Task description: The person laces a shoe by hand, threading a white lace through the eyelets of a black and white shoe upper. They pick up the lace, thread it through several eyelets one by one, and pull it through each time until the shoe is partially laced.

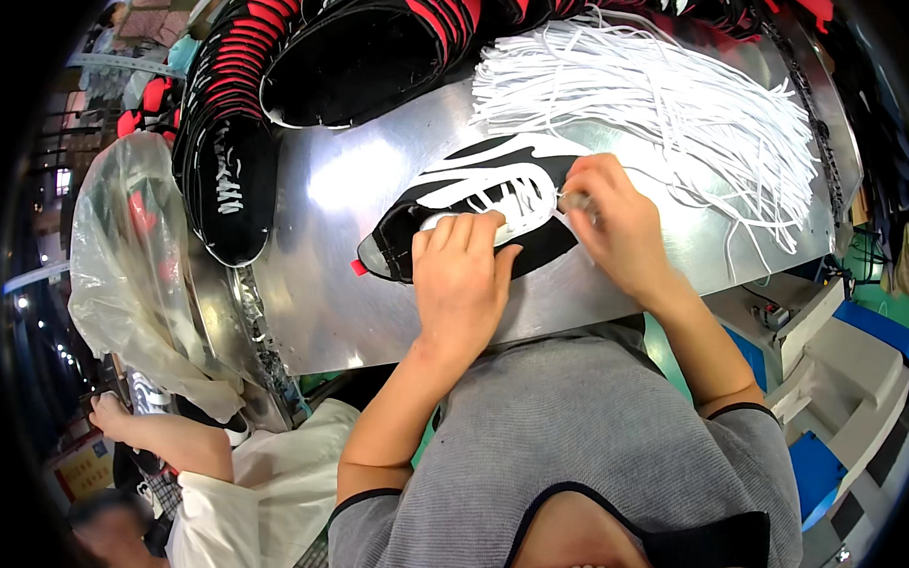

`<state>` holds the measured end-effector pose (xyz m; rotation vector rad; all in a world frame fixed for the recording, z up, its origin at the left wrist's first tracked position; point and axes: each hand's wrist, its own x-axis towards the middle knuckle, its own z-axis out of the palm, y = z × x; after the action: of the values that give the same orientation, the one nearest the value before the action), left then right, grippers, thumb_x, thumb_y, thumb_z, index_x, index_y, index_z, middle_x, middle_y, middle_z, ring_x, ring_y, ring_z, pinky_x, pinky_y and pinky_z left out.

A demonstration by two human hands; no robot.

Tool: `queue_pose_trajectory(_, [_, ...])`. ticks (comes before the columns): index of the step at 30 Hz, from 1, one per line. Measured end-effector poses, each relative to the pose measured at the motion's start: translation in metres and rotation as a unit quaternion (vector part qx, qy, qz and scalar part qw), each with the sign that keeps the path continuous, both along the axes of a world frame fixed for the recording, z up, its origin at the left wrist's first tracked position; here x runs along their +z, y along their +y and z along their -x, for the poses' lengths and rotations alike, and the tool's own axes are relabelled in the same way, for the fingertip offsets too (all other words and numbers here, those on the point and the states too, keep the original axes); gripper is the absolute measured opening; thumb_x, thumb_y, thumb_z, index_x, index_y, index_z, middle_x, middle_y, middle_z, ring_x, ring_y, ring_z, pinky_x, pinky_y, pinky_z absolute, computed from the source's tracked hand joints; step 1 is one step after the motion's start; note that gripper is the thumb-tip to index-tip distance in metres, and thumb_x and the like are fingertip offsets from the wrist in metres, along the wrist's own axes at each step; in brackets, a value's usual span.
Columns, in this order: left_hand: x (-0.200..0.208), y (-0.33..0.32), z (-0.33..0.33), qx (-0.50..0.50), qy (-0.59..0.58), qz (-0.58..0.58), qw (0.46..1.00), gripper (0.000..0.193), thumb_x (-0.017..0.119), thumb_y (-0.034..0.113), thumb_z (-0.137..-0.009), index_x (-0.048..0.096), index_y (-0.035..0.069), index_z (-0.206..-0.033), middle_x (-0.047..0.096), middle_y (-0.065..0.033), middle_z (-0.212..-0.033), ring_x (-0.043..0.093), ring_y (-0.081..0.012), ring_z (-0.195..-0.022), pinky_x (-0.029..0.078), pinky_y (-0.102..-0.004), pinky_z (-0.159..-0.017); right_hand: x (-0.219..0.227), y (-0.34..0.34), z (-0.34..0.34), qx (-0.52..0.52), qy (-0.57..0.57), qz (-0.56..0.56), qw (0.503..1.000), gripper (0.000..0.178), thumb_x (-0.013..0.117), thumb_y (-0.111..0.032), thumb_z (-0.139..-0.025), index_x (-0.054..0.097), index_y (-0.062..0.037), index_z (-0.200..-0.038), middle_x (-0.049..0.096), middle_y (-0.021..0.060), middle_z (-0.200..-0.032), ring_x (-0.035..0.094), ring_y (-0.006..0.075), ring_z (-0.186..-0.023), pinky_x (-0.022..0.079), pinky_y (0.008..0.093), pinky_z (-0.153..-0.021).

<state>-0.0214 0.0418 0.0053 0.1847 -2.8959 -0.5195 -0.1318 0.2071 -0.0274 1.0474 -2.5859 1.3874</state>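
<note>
A black and white shoe upper (456, 187) lies slanted on the metal tabletop, its heel with a small red tab (359, 268) toward the left. White shoelace (523, 198) runs in rows across its front opening. My left hand (460, 274) is closed on the edge of the shoe's opening, fingertips by the tongue and thumb pointing right. At the toe end of the lacing, my right hand (619, 225) pinches with thumb and forefinger, slightly blurred. Something small and pale shows at its fingertips, seemingly a lace end, though its detail is not clear.
A thick bundle of loose white shoelaces (641, 95) lies at the back right of the metal table (338, 325). Nested black and red shoe uppers (252, 67) line the back and left. A clear plastic bag (125, 252) hangs left, near another person's arm (179, 443). Blue and beige bins (819, 462) stand right.
</note>
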Motion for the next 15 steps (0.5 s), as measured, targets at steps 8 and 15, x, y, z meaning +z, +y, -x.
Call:
queue_pose_trajectory(8, [-0.003, 0.001, 0.011, -0.004, 0.046, -0.071, 0.996, 0.021, 0.073, 0.012, -0.082, 0.066, 0.003, -0.1, 0.066, -0.0111, -0.088, 0.063, -0.0309, -0.081, 0.049, -0.0392, -0.071, -0.008, 0.003, -0.001, -0.002, 0.008, -0.052, 0.999, 0.02, 0.076, -0.009, -0.081, 0.061, -0.006, -0.095, 0.054, 0.0072, -0.106, 0.065, 0.0218, -0.073, 0.052, 0.0335, -0.064])
queue_pose_trajectory(15, [0.007, -0.006, 0.021, 0.009, -0.07, -0.001, 0.998, 0.028, 0.069, 0.025, -0.086, 0.069, 0.007, -0.107, 0.07, -0.0127, -0.091, 0.067, -0.0302, -0.081, 0.051, -0.0392, -0.072, 0.02, 0.014, 0.002, 0.008, -0.042, 0.121, 0.992, 0.016, 0.066, -0.005, -0.083, 0.056, -0.0067, -0.096, 0.061, 0.0052, -0.083, 0.058, 0.0226, -0.061, 0.047, 0.0321, -0.054])
